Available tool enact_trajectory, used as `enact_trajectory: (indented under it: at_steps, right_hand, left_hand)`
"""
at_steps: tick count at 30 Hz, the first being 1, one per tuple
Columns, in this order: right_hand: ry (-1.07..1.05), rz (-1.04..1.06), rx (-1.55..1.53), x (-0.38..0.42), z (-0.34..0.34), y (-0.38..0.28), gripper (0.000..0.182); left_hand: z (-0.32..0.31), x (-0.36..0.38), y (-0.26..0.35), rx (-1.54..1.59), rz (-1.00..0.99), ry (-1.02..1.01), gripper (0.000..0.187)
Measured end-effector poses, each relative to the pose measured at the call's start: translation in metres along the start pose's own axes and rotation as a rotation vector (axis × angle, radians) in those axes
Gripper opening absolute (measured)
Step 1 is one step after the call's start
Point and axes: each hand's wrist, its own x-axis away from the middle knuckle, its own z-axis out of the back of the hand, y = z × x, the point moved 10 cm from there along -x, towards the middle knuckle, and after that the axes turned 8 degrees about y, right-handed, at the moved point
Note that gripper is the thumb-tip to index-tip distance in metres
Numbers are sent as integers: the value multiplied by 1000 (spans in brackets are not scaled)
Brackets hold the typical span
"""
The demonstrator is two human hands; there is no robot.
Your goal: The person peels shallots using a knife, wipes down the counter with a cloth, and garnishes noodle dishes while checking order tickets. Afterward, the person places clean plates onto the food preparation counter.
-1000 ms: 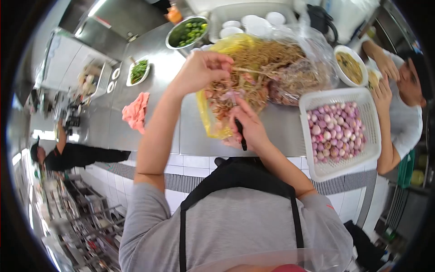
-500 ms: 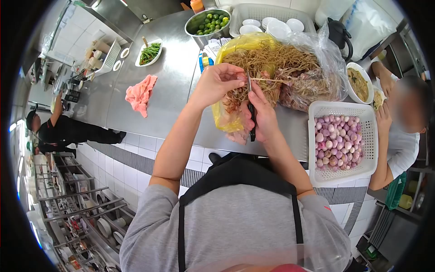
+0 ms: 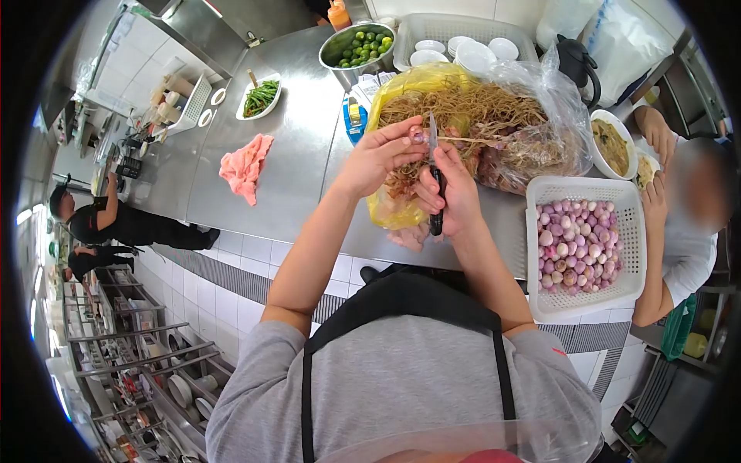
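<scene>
My left hand (image 3: 374, 160) pinches a small purple shallot (image 3: 417, 134), whose dry stalk appears to stretch to the right. In my right hand (image 3: 457, 193) is a black-handled knife (image 3: 433, 130), its blade pointing up beside the shallot. Just beyond both hands, a yellow plastic bag (image 3: 377, 202) is heaped with dried stalks and unpeeled shallots (image 3: 494, 104). Clear plastic (image 3: 567, 104) covers its right side. To my right, a white perforated basket (image 3: 587, 310) holds many peeled shallots (image 3: 577, 247).
On the steel table (image 3: 305, 154) lie a pink cloth (image 3: 245, 168), a dish of green chillies (image 3: 261, 98), a blue tape dispenser (image 3: 354, 119) and a metal bowl of limes (image 3: 356, 68). A co-worker (image 3: 683, 231) is at the right beside a bowl (image 3: 612, 147). Another person (image 3: 116, 216) stands far left.
My left hand has turned, and the shallot now shows at its fingertips. The knife has shifted slightly right, its blade more upright. At far left, the other person's raised arm has lowered.
</scene>
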Motion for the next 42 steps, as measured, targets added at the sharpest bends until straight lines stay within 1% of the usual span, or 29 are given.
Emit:
enact_trajectory:
  at_steps: [1,2,3,5,6,8,9,11,13,16,18,19,20,22,23,24,27,33,37,39,40,42]
  right_hand:
    - [-2,0,1,0,-2,0,12]
    - [34,54,78,0,-1,-3,12]
    - [70,108,155,0,1,-7,12]
    - [58,102,136,0,1,-7,13]
    - [51,97,116,1,1,-8,13]
    - [52,112,81,2,1,-13,14]
    - [59,124,42,2,2,-14,15]
    - [59,125,66,2,-2,-11,15]
    - [62,122,94,3,-4,-8,15]
    - [56,147,33,3,-4,-11,16]
    - [128,189,82,0,7,-21,17]
    - [199,150,159,0,11,-15,19]
    - [199,146,160,1,9,-9,19]
    - [108,54,318,3,-5,14,27]
    - [108,49,385,6,-9,17,42]
    - [109,49,385,7,-12,19,42]
    - [-35,197,492,10,-31,11,46]
    - [-75,182,572,16,-37,9,45]
    - [-31,193,608,14,-34,10,45]
    - [-19,263,579,14,-33,5,41]
    - [-20,263,579,11,-32,6,41]
    - [-3,300,555,8,-29,3,31]
  left_hand:
    - [4,-2,-5,-61,16,42,34]
    - [7,-3,-9,-122,31,87,35]
    - [5,-3,-9,-122,29,90,35]
    - [0,-1,4,-346,-96,108,35]
    - [1,0,5,-346,-102,109,35]
    - [9,3,3,-50,-26,126,34]
    - [10,6,6,-51,-33,129,34]
    - [9,13,10,77,-17,78,34]
    - [11,18,12,57,-22,79,34]
    - [16,24,13,82,-9,81,33]
    - [32,28,20,132,-45,134,28]
    - [33,28,20,134,-44,135,28]
    - [35,29,21,147,-41,161,28]
    - [35,28,23,158,-43,184,28]
    - [32,27,23,143,-63,200,28]
    - [30,28,23,129,-80,216,29]
    - [23,29,26,120,-91,206,27]
    - [26,28,34,3,-202,311,22]
    - [26,26,31,-1,-241,317,21]
    - [26,31,37,-108,-331,356,20]
    - [24,31,36,-108,-332,355,20]
    - [20,38,40,-215,-398,395,19]
